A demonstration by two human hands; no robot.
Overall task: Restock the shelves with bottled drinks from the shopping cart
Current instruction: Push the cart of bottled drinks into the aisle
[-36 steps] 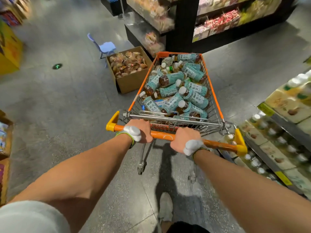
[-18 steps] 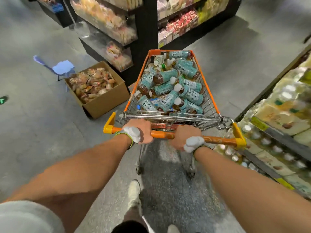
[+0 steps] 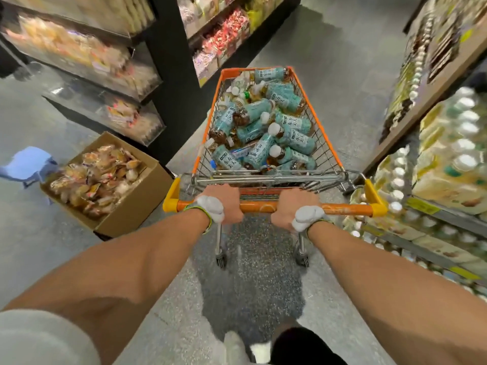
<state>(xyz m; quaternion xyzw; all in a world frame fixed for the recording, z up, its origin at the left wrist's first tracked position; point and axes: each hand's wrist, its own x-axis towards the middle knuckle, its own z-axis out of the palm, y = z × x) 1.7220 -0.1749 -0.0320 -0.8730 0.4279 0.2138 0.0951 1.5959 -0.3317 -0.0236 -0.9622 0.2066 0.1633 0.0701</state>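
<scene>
An orange-rimmed wire shopping cart (image 3: 326, 143) stands in the aisle straight ahead of me. It is heaped with several tea bottles (image 3: 266, 127) that have teal labels and white caps, all lying on their sides. My left hand (image 3: 224, 204) is closed around the orange cart handle (image 3: 258, 206) left of its middle. My right hand (image 3: 295, 206) grips the same bar just right of the middle. The drink shelves (image 3: 427, 206) on my right hold rows of white-capped bottles, blurred in this view.
A cardboard box (image 3: 131, 206) of wrapped snacks sits on the floor left of the cart. A small blue stool (image 3: 26, 162) stands beyond it. Black snack shelves (image 3: 163, 75) rise at the left front. Grey aisle floor (image 3: 355, 75) runs ahead between the shelving.
The cart has swung to the right and rolled forward into the aisle between the shelves. The box and stool have slid left in view. Both hands keep their grip on the handle.
</scene>
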